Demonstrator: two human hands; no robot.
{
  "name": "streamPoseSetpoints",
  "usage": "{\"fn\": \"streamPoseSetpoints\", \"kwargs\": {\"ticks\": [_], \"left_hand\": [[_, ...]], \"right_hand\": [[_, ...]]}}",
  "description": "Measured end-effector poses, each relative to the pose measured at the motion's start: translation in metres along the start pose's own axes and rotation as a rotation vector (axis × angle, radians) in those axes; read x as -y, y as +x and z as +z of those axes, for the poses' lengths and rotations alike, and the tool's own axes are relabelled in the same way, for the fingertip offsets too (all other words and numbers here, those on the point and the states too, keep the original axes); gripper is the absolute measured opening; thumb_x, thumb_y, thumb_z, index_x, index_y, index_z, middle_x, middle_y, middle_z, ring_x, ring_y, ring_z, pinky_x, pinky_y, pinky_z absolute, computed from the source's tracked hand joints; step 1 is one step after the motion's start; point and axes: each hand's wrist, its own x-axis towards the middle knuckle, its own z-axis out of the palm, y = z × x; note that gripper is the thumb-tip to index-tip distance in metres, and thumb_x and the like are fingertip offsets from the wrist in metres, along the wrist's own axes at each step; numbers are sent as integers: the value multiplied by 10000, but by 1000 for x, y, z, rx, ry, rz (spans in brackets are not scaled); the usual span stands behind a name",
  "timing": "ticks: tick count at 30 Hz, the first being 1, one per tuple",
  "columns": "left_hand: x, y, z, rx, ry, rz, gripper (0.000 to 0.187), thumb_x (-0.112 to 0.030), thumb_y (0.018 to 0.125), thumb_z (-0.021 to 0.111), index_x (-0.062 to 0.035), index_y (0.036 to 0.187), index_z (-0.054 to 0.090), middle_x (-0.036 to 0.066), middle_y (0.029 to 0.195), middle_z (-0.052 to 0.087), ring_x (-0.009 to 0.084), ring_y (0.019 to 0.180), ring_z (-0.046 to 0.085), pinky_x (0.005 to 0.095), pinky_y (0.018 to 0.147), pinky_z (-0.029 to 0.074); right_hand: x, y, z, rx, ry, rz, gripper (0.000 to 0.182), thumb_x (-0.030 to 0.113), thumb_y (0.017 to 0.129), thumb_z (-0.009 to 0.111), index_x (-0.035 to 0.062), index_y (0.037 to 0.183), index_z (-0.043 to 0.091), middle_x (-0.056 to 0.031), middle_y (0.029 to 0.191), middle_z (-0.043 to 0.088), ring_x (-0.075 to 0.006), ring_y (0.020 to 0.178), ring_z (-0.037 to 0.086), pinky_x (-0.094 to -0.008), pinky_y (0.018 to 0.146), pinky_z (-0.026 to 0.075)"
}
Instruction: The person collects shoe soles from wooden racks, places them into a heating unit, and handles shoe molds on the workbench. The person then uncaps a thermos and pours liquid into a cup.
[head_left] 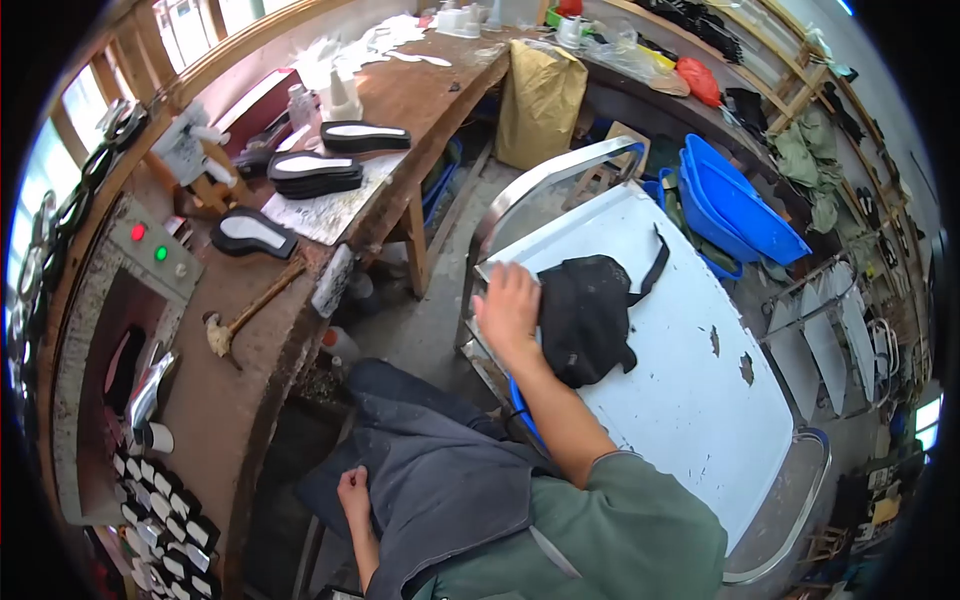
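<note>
My right hand (510,312) lies at the near-left edge of a white-topped metal cart (690,400), fingers stretched out and apart. Right beside its fingers is a black fabric bag (585,315), with a loose strap trailing toward the far side. Low in front of my dark apron (430,480), my left hand (354,490) hangs with its fingers curled in, and no object shows in it. The wooden workbench (210,390) runs along the left, where a hammer (250,310) with a wooden handle lies near the edge.
Black-and-white shoe soles (315,175) sit on the bench by a control box (150,250) with red and green buttons. More soles (165,520) are stacked at lower left. Blue tubs (735,200) and a tan sack (540,105) stand beyond the cart; metal racks (825,330) are at right.
</note>
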Motion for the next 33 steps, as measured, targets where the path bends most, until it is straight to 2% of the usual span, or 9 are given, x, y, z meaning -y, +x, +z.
{"fn": "streamPoseSetpoints", "kwargs": {"ticks": [8, 11, 13, 17, 22, 25, 27, 30, 33], "left_hand": [[-337, -5, 151, 328, 125, 941, 329, -174, 842, 662, 5, 1093, 549, 71, 893, 557, 144, 788, 519, 265, 731, 437], [-410, 2, 235, 255, 204, 1306, 713, -292, 783, 707, 53, 1310, 372, 245, 1264, 475, 393, 1176, 457, 405, 966, 394], [-422, 18, 279, 341, 196, 1192, 544, -240, 806, 648, -32, 1254, 418, 231, 1010, 594, 391, 965, 575, 425, 838, 461], [-424, 25, 302, 401, 344, 1132, 275, -150, 806, 576, -88, 1052, 472, 200, 737, 613, 411, 755, 614, 480, 675, 481], [-392, 20, 314, 402, 257, 1024, 176, -167, 825, 514, -46, 951, 538, 206, 846, 632, 403, 789, 616, 485, 690, 493], [-351, 15, 263, 268, 97, 1089, 569, -232, 714, 652, -24, 1217, 485, 249, 1183, 513, 424, 1067, 508, 457, 884, 449], [-307, 16, 189, 307, 126, 1112, 630, -301, 769, 672, 8, 1258, 423, 220, 1130, 503, 416, 1025, 517, 453, 851, 450], [-232, -16, 71, -3, 54, 886, 428, -231, 808, 649, -27, 1160, 515, 173, 1068, 543, 367, 975, 547, 420, 808, 462], [-167, -81, -24, -654, 49, 716, 268, -180, 807, 644, -13, 1013, 607, 150, 984, 601, 327, 920, 579, 401, 816, 471]], "right_hand": [[5, 0, 0, 13, -57, -40, 753, 339, 697, 730, -75, 1249, 428, -269, 1221, 466, -374, 1127, 448, -426, 969, 363], [2, 2, 4, -5, -12, -68, 819, 357, 644, 758, -99, 1231, 415, -300, 1207, 458, -412, 1145, 431, -451, 997, 340], [-5, 4, 9, 1, 1, -65, 804, 348, 640, 765, -92, 1219, 423, -308, 1204, 455, -420, 1145, 430, -458, 998, 337], [-20, 12, 15, -18, 48, -24, 704, 256, 632, 760, -60, 1179, 451, -288, 1174, 480, -422, 1107, 459, -479, 962, 359], [-43, -3, 19, 59, 585, -138, 466, 192, 759, 648, -11, 1142, 476, -163, 1069, 540, -299, 1022, 512, -420, 864, 423], [-47, 0, 9, -70, 447, -363, 483, 170, 786, 675, -19, 1193, 496, -199, 1170, 530, -320, 1063, 526, -413, 899, 435], [-29, -2, 12, -284, 278, -495, 485, 180, 790, 700, -19, 1199, 530, -242, 1219, 520, -352, 1084, 536, -430, 934, 431], [7, -29, 70, 433, 738, -361, 557, 257, 843, 672, -42, 1271, 476, -247, 1222, 521, -345, 1118, 515, -387, 927, 415], [68, -53, 102, 1009, 464, -590, 624, 329, 857, 634, -30, 1322, 425, -254, 1244, 507, -350, 1153, 492, -384, 956, 398]]}}
